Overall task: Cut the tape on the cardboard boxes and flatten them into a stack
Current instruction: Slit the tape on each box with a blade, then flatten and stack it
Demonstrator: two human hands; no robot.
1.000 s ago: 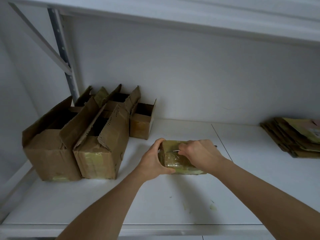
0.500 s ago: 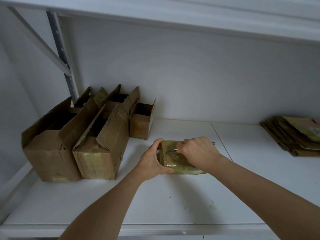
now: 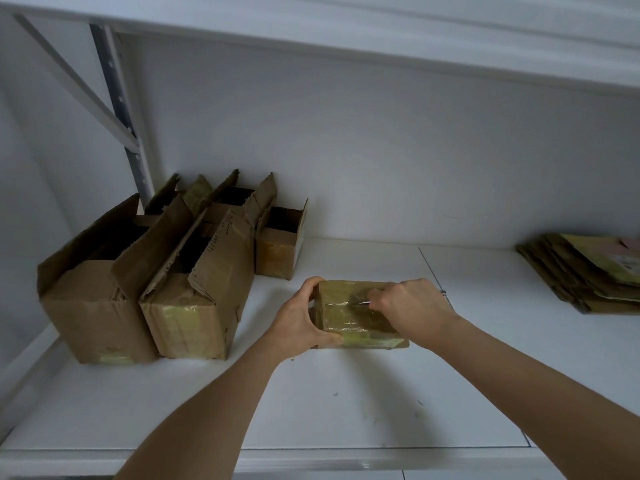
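Observation:
A small cardboard box (image 3: 349,318) wrapped in shiny clear tape lies on the white shelf (image 3: 332,403) in the middle. My left hand (image 3: 300,322) grips its left end, thumb along the front bottom edge. My right hand (image 3: 410,310) rests on top of the box and grips a thin metal blade (image 3: 363,302), whose tip lies on the taped top. The blade's other end pokes out behind my right hand. A stack of flattened boxes (image 3: 585,271) lies at the far right of the shelf.
Several opened cardboard boxes (image 3: 149,282) stand upright at the left, flaps raised, with a smaller open box (image 3: 280,247) behind them. A metal upright and brace (image 3: 117,109) rise at the back left. Another shelf (image 3: 381,32) hangs overhead.
My right hand with the blade has shifted slightly left along the top of the box. My left hand keeps its grip on the box's left end.

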